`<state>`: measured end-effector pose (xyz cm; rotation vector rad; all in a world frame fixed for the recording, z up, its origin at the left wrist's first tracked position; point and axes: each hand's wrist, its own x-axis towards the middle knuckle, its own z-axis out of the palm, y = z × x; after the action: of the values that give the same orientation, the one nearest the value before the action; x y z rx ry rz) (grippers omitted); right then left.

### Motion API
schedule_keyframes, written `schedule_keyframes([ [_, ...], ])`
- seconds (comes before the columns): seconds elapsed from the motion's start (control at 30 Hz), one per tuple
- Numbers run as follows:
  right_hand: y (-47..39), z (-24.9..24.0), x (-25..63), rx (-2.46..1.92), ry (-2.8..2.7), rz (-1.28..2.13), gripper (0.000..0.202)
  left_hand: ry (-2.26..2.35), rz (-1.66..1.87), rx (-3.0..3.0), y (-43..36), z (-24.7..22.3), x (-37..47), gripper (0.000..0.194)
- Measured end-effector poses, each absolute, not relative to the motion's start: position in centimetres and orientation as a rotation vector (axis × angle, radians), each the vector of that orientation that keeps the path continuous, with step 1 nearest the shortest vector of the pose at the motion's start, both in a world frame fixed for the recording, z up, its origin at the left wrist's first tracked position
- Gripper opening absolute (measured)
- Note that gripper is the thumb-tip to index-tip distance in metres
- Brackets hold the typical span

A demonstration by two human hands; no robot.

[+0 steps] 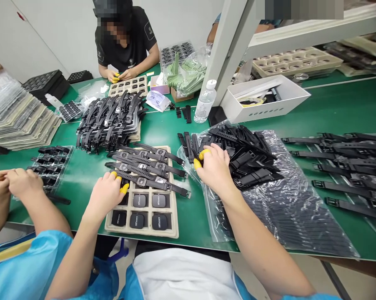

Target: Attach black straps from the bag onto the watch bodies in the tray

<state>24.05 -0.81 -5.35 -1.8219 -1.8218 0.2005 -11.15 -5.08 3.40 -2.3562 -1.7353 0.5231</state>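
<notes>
Clock read from mid-view, 6 o'clock at the wearer. Left hand (105,192) at 8 o'clock, fingers bent over the left side of a beige tray (174,218), nearest a dark piece partly hidden by them; cannot tell whether they are closed on it. Right hand (215,166) at 4 o'clock, thumb and forefinger by the left edge of a heap of black straps (247,162); cannot tell whether a strap is pinched between them. The two hands are well apart, both with yellow finger covers (197,163). The tray lies on the green counter (156,125) at 8 o'clock; square black watch heads (159,221) sit in its near compartments, and strapped watches (141,181) lie across its far part. The heap lies at 3 o'clock on a clear bag (288,204), with more straps showing through the plastic. Further out at 3 o'clock: more watches in rows (359,179). Bottle (205,104) at 1 o'clock, upright; white box (263,109) at 2 o'clock, just beside it. Stacked watches (113,116) between 9 and 10 o'clock. Co-worker (128,50) at 11 o'clock, across the counter
</notes>
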Motion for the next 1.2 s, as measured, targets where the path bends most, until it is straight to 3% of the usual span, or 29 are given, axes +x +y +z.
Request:
schedule_keyframes([
  [0.13, -0.8, -5.0, 24.0, -1.679, -1.574, 0.485, 0.030, -1.710, 0.556, -2.382, -5.3, 3.5, -11.3, 0.025],
  [0.33, -0.8, -5.1, 23.0, -1.492, -1.413, 0.966, 0.057, -1.693, 0.561, -2.347, -5.5, 3.2, -11.4, 0.022],
  [0.43, -0.8, -5.1, 22.5, -1.316, -1.320, 1.160, 0.056, -1.698, 0.527, -2.373, -5.4, 3.2, -11.7, 0.019],
  [0.63, -1.1, -5.5, 22.1, -1.134, -1.227, 1.283, 0.070, -1.807, 0.478, -2.563, -5.3, 5.3, -12.8, 0.014],
  [0.77, -1.1, -5.9, 21.9, -1.248, -1.296, 1.178, 0.078, -1.978, 0.021, -2.659, -4.9, 8.7, -11.2, 0.014],
  [0.93, -1.2, -5.5, 21.5, -1.192, -1.342, 0.902, 0.094, -1.816, -0.549, -3.077, -1.8, 10.2, -4.4, 0.019],
  [1.07, -1.4, -4.4, 21.4, -1.135, -1.328, 0.803, 0.073, -1.787, -0.964, -3.438, 1.8, 6.4, 0.1, 0.014],
  [1.2, -1.9, -3.5, 21.4, -1.220, -1.249, 0.746, 0.047, -2.158, -1.508, -3.510, 2.9, 2.2, 1.7, 0.014],
])
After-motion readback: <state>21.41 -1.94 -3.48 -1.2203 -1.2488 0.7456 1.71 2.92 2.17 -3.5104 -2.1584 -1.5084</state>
